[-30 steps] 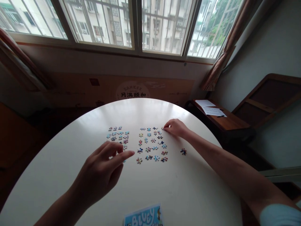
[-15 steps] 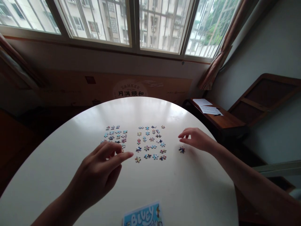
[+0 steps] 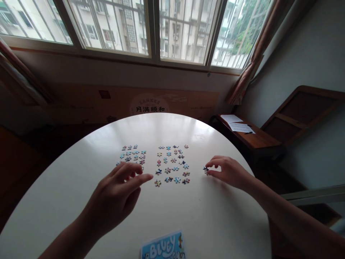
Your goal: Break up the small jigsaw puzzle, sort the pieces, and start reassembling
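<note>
On the white round table (image 3: 215, 223) lie several small jigsaw pieces in two groups. The right group (image 3: 168, 170) is spread in loose rows near the middle. The left group (image 3: 128, 158) is partly hidden behind my left hand (image 3: 121, 190), which hovers with thumb and fingers apart and nothing between them. At the right, my right hand (image 3: 229, 172) has its thumb and fingertips closed on a dark and white puzzle piece (image 3: 205, 170) at the table surface.
A blue box with the word Bluey (image 3: 164, 248) lies at the table's near edge. Beyond the table's right side stands a wooden desk (image 3: 258, 138) with papers (image 3: 239, 126). Windows and a long cardboard panel (image 3: 188, 102) are behind.
My right hand has come down onto the separate puzzle piece and pinched it between thumb and fingers. My left hand has hardly moved.
</note>
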Motion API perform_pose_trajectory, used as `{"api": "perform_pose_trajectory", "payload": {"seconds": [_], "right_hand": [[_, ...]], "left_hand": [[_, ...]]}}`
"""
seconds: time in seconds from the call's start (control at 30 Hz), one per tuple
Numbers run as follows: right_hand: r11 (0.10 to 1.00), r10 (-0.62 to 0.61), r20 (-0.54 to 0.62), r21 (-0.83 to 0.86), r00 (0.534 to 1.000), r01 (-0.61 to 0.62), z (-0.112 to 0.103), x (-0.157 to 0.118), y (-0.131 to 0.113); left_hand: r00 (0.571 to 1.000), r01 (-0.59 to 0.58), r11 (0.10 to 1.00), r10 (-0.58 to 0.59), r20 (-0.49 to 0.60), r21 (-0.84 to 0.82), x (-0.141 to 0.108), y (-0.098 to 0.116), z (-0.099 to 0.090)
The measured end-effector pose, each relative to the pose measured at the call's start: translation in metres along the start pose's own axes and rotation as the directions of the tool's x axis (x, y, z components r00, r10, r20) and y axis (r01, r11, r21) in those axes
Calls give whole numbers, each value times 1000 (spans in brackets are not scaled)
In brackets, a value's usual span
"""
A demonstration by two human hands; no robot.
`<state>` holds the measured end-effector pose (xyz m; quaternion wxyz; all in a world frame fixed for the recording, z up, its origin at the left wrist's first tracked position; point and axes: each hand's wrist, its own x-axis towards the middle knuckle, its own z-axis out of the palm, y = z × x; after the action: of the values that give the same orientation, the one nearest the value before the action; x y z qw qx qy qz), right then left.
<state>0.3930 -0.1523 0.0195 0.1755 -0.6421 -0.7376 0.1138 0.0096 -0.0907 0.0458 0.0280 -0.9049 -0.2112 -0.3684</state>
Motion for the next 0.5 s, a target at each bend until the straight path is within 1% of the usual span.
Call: {"api": "perform_pose_trajectory", "payload": {"seconds": [0.07, 0.13, 0.17, 0.27, 0.37, 0.5], "right_hand": [[999, -8, -17, 44, 1000, 9, -3, 20, 3], [998, 9, -3, 60, 1000, -9, -3, 47, 3], [998, 32, 28, 57, 999, -34, -1, 62, 3], [998, 45, 61, 42, 997, -47, 10, 98, 2], [999, 45, 74, 21, 996, -46, 22, 112, 0], [999, 36, 59, -6, 998, -36, 25, 110, 2]], "left_hand": [[1000, 10, 1000, -10, -1, 0, 0, 0, -1], [1000, 22, 1000, -22, -4, -4, 1, -1, -1], [1000, 26, 1000, -26, -3, -5, 0, -1, -1], [1000, 24, 1000, -24, -2, -3, 0, -5, -1], [1000, 11, 1000, -11, -2, -4, 0, -7, -2], [1000, 6, 1000, -6, -4, -11, 3, -5, -4]]}}
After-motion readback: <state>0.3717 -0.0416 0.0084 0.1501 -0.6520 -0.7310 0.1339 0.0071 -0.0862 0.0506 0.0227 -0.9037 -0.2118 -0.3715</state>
